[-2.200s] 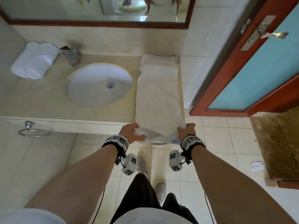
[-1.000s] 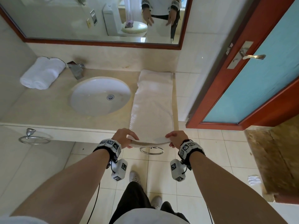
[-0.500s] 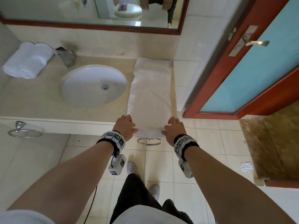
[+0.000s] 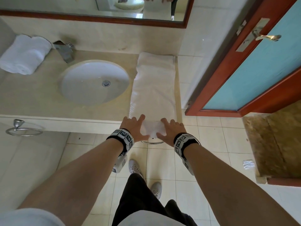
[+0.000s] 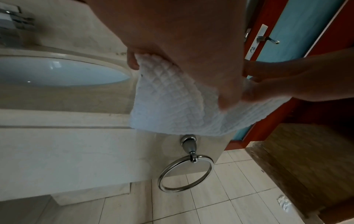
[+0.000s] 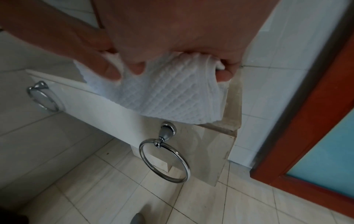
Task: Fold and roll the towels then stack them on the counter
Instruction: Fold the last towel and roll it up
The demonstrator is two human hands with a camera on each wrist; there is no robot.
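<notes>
A long folded white towel (image 4: 153, 88) lies lengthwise on the beige counter (image 4: 32, 98), right of the sink. Its near end (image 5: 182, 106) is turned over into the start of a roll at the counter's front edge. My left hand (image 4: 135, 126) and right hand (image 4: 169, 129) lie palm down side by side on that roll, fingers spread over the top and thumbs tucked behind it. In the right wrist view the towel end (image 6: 168, 97) bulges under my palm, a thumb and an outer finger curling round it. Two rolled white towels (image 4: 24, 54) rest at the counter's far left.
A white oval sink (image 4: 91, 82) with a chrome tap (image 4: 65, 49) fills the middle of the counter. A chrome towel ring (image 4: 151, 141) hangs just below my hands, another ring (image 4: 22, 129) at left. A tiled wall and a red-framed blue door (image 4: 260, 70) stand right.
The towel's near end, held up off the counter edge earlier, is now turned over onto the counter. Both hands have gone palm down and moved forward onto it.
</notes>
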